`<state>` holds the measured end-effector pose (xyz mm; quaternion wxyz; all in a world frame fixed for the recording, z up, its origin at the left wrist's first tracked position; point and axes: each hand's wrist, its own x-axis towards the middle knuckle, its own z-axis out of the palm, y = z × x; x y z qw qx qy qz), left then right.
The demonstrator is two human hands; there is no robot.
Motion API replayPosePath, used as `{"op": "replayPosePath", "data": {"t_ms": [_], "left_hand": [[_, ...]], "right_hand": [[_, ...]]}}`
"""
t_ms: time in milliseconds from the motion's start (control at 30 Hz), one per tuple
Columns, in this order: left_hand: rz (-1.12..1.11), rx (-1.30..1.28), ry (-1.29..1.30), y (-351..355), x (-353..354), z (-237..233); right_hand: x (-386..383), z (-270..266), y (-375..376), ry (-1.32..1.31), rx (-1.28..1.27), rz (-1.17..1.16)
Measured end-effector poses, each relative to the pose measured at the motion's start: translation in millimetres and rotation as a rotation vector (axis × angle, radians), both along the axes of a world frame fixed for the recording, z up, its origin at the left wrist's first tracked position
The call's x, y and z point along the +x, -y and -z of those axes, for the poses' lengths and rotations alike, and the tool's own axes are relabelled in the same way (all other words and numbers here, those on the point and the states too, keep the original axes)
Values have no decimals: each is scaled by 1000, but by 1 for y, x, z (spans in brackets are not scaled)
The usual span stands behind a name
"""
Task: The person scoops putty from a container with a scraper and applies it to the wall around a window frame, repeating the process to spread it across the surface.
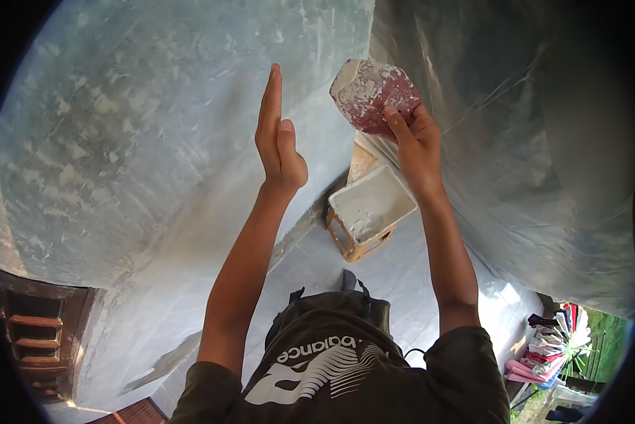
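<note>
My right hand (415,141) grips a reddish, flat piece (375,92) crusted with pale plaster, its thumb on the near face and the fingers mostly behind. To its left my left hand (281,141) is raised upright with straight fingers, seen edge-on, holding nothing. The palm is close to or against the grey, patchy wall (155,127); whether it touches is hard to tell. Below and between the hands a rectangular tray (374,201) with whitish paste rests on a yellowish stool (353,247).
A grey sheet-like surface (515,141) hangs on the right. A brown wooden window (38,332) is at the lower left. Clothes (543,350) hang on a rack at the lower right. Pale floor tiles (409,275) lie below.
</note>
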<state>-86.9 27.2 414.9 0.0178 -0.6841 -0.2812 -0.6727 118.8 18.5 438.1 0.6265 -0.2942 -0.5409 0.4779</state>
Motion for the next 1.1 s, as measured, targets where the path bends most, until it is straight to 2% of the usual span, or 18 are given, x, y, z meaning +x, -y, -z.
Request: {"op": "replayPosePath", "data": {"t_ms": [67,367,433,567,633,667,867,900,1100], "left_hand": [[53,15,9,-17,16,27],[52,-350,54,-34,70,123],[34,-433,77,-42,56,145],[88,-600,108,-32,73,182],[86,-664,82,-31,77,206],[70,-698,100,-47,70,223],[107,-861,122,-28,79,304],[81,-890,130,-51,80,310],[31,-1021,142,-14,67,399]], "right_hand": [[18,20,-13,27,-55,13],[77,128,-42,79,-282,80],[69,165,-57,254,-324,158],[98,214,-45,349,-471,187],[106,236,-41,531,-518,151],[100,250,-62,550,-546,127],[107,328,-35,603,-731,139],[107,334,-63,692,-727,134],[91,416,-31,886,-730,92]]}}
